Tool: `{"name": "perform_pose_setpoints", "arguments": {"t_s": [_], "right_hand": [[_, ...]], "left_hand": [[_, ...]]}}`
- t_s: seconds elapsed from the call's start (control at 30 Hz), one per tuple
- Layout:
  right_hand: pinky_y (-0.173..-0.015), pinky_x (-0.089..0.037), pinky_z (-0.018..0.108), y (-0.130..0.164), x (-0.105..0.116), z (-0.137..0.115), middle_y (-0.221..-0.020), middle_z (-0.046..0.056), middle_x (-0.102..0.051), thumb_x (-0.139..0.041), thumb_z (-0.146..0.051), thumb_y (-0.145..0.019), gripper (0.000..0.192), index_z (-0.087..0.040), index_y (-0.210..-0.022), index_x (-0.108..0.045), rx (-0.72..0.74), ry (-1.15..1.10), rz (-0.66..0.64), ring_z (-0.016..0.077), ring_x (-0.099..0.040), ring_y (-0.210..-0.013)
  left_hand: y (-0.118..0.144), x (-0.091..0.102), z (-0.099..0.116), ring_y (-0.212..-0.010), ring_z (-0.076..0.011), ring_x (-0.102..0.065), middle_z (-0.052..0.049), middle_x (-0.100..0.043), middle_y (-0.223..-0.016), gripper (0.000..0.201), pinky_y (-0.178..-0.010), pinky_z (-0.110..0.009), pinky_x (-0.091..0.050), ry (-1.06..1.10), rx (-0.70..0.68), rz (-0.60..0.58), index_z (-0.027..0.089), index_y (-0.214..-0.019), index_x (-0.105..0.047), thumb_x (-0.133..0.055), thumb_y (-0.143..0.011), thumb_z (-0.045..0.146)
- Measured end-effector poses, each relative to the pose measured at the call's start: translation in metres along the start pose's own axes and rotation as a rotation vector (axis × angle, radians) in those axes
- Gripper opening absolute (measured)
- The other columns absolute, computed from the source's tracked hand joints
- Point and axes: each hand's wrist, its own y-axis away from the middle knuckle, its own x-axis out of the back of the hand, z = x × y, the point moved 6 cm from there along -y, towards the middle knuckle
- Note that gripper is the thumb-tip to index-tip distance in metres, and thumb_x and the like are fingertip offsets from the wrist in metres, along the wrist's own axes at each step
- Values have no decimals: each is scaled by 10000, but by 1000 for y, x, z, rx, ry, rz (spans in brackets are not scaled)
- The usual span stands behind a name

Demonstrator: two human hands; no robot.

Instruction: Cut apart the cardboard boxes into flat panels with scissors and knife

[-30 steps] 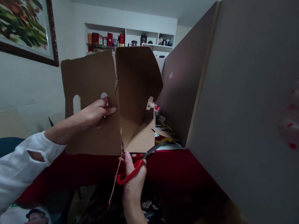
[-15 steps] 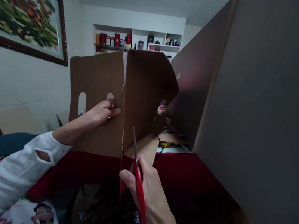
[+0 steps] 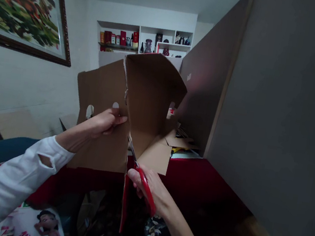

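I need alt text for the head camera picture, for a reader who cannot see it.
A person's left hand holds up a folded brown cardboard box while the right hand works red-handled scissors into its lower fold. A tall cardboard panel stands at right; a framed painting hangs at left.

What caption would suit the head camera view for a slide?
Left hand steadies a folded brown cardboard box while right hand works red-handled scissors along its fold.

one head-worn camera looks forward and slightly down from close behind the cardboard box [image 3: 129,109], which fills mid-frame, facing a far shelf [image 3: 144,42], a big panel [image 3: 280,113] near on the right.
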Motion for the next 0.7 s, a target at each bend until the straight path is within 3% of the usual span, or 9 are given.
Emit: {"name": "perform_pose_setpoints", "arguments": {"t_s": [0.23, 0.33, 0.47, 0.6, 0.7], "right_hand": [[-540, -349, 233, -4, 0, -5, -722, -20, -549, -506, -641, -953, 463, -219, -763, -502, -24, -112, 110, 131, -484, -619], [-516, -350, 233, -10, 1, -16, -677, -26, -538, -535, -632, -938, 456, -221, -741, -513, 1, -131, 138, 130, -473, -582], [-485, -357, 232, -16, 8, -30, -612, -40, -503, -571, -654, -903, 474, -223, -718, -498, 47, -155, 194, 119, -448, -524], [-475, -382, 237, -19, 13, -26, -614, -41, -513, -484, -636, -946, 454, -227, -748, -474, 65, -176, 257, 117, -460, -497], [-536, -425, 263, -24, 24, -19, -622, -41, -509, -499, -601, -933, 400, -238, -772, -447, 101, -125, 415, 141, -496, -542]], "left_hand": [[8, -8, 8, -355, -92, -283, 38, -376, -545, 170, -358, -261, -163, -22, -25, -7, 213, -747, -487, -597, -875, 227], [11, -13, 9, -337, -96, -302, 39, -384, -525, 228, -337, -255, -181, -26, -43, -10, 215, -705, -475, -607, -888, 252], [9, -15, 3, -367, -91, -327, 42, -391, -558, 296, -328, -230, -197, 29, -60, 7, 216, -691, -437, -611, -907, 320], [3, -14, -7, -461, -96, -358, 53, -360, -611, 309, -354, -188, -259, 125, -51, -10, 212, -727, -445, -667, -871, 371], [0, -13, -18, -539, -120, -408, 38, -386, -637, 336, -380, -194, -334, 175, -8, -22, 202, -755, -487, -736, -803, 423]]}}
